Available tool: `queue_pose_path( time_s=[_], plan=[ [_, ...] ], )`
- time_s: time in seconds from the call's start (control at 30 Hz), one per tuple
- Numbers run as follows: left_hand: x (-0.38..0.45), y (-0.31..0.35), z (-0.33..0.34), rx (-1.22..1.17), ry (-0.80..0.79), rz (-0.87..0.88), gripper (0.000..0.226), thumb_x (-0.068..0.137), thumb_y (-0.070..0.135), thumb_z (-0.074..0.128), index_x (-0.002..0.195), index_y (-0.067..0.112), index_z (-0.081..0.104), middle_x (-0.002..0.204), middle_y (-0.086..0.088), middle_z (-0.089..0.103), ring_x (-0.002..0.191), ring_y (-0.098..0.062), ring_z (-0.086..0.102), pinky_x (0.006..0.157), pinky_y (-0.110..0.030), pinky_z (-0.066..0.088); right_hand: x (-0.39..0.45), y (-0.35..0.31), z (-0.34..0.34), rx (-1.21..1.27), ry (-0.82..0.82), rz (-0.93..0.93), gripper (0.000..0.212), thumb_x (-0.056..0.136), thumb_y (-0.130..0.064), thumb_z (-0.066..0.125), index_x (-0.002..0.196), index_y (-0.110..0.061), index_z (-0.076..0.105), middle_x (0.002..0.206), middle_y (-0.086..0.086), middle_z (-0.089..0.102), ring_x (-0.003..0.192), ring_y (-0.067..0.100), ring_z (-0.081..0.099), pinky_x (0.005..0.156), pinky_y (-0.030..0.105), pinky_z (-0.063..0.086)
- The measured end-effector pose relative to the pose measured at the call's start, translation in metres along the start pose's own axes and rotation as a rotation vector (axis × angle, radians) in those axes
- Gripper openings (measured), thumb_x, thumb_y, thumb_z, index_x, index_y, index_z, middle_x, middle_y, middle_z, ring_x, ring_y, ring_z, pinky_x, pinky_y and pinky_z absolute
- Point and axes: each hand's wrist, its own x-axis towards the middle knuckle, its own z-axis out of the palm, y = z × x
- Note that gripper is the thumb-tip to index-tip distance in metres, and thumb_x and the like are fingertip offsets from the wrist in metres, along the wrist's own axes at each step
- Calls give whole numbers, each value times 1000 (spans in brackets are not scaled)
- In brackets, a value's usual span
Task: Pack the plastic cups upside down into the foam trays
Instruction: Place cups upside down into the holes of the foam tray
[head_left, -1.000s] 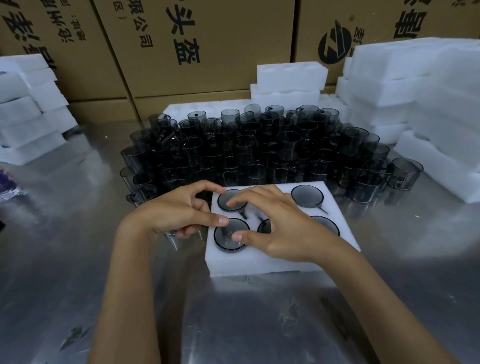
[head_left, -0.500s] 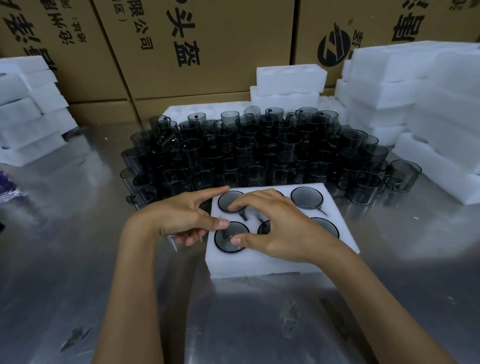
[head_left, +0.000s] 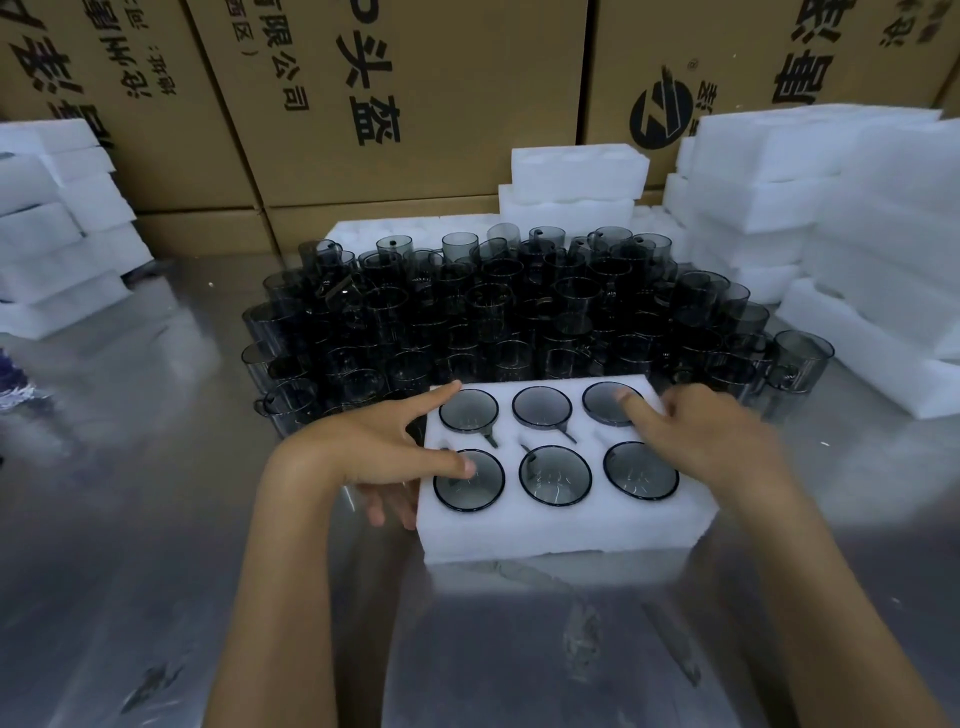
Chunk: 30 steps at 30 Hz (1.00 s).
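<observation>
A wall of brown cartons (head_left: 395, 104) printed with black characters closes off the back, and in front of it runs a shiny metal table (head_left: 130, 519). White foam stacks (head_left: 831, 218) stand at the right, more at the left edge (head_left: 52, 234), and a low pile sits at the rear centre (head_left: 571, 182). A big crowd of dark, see-through loose cups (head_left: 493, 312) with handles stands upright across the middle of the table, packed close together. Just in front of them lies the foam tray (head_left: 561, 530), a white block with six round pockets in two rows of three; each pocket holds an upside-down cup, its dark round base facing up and a handle stub showing in a slot beside some of them. The left hand (head_left: 374, 447) sits at the tray's left edge, spread wide: its forefinger reaches to the far left corner, its thumb presses on the base of the near-left cup (head_left: 470, 480), and the other fingers curl down along the tray's side. The right hand (head_left: 717, 436) is at the tray's right side, blurred; one straight finger rests on the base of the far-right cup (head_left: 608, 402), and the other fingers are too blurred to read.
</observation>
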Motion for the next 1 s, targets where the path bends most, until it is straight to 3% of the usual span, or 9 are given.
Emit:
queue_pose_path(
  time_s=[0.17, 0.27, 0.37, 0.43, 0.57, 0.63, 0.73, 0.83, 1.0],
  plan=[
    [-4, 5, 2, 66, 76, 144, 94, 86, 14, 67, 155, 43, 11, 74, -7, 76, 48, -18, 65, 44, -22, 48, -1, 7, -10, 318, -211, -9, 51, 95, -72, 31, 97, -30, 60, 89, -18, 57, 77, -2, 49, 61, 24, 32],
    [-8, 6, -3, -86, 200, 293, 85, 83, 8, 69, 151, 40, 28, 70, -10, 73, 42, -18, 61, 39, -23, 45, -1, 14, -23, 700, -303, 43, 51, 90, -70, 46, 99, -25, 67, 98, 9, 71, 84, 24, 69, 77, 35, 49],
    [-6, 10, -4, -261, 397, 427, 71, 82, 15, 75, 142, 40, 46, 64, -8, 62, 46, -17, 57, 38, -25, 43, -13, 21, -31, 1125, -370, 55, 56, 69, -60, 68, 108, -21, 73, 107, 18, 74, 85, 27, 72, 71, 37, 56],
    [-3, 14, -1, -388, 502, 491, 57, 83, 24, 78, 132, 40, 56, 65, -8, 57, 55, -16, 59, 42, -25, 47, -16, 21, -29, 1305, -314, 82, 58, 73, -51, 72, 119, -16, 69, 110, 14, 74, 85, 24, 71, 71, 37, 56],
    [1, 22, 1, -699, 644, 528, 30, 90, 44, 67, 119, 33, 67, 81, -2, 71, 70, -9, 68, 55, -23, 54, -15, 6, -25, 1539, -115, 147, 47, 89, -38, 64, 129, -12, 64, 106, 9, 74, 84, 21, 69, 70, 35, 57],
    [4, 23, -1, -946, 658, 501, 43, 92, 53, 60, 125, 26, 61, 89, 1, 74, 80, -13, 72, 67, -32, 58, -13, -7, -24, 1600, -20, 173, 52, 86, -38, 64, 131, -13, 62, 108, 9, 72, 88, 21, 66, 68, 33, 54],
    [7, 28, 5, -1300, 408, 487, 70, 88, 66, 58, 137, 18, 46, 116, -16, 69, 102, -31, 72, 84, -47, 59, -11, -35, -18, 1621, 65, 123, 54, 92, -36, 62, 134, -4, 53, 101, 9, 68, 81, 22, 66, 58, 31, 53],
    [9, 46, 24, -1209, 200, 536, 66, 85, 63, 64, 135, 21, 51, 125, -15, 68, 110, -36, 69, 89, -52, 57, -18, -75, -4, 1712, 66, 74, 44, 96, -32, 64, 125, -7, 43, 104, 7, 71, 90, 25, 74, 66, 34, 61],
    [24, 60, 28, -1279, 640, 553, 61, 83, 19, 75, 137, 26, 48, 118, 5, 72, 104, -16, 72, 80, -43, 61, -25, -135, 14, 1662, 44, -102, 43, 96, -32, 66, 124, -18, 37, 118, 12, 65, 101, 20, 72, 79, 40, 63]
  ],
)
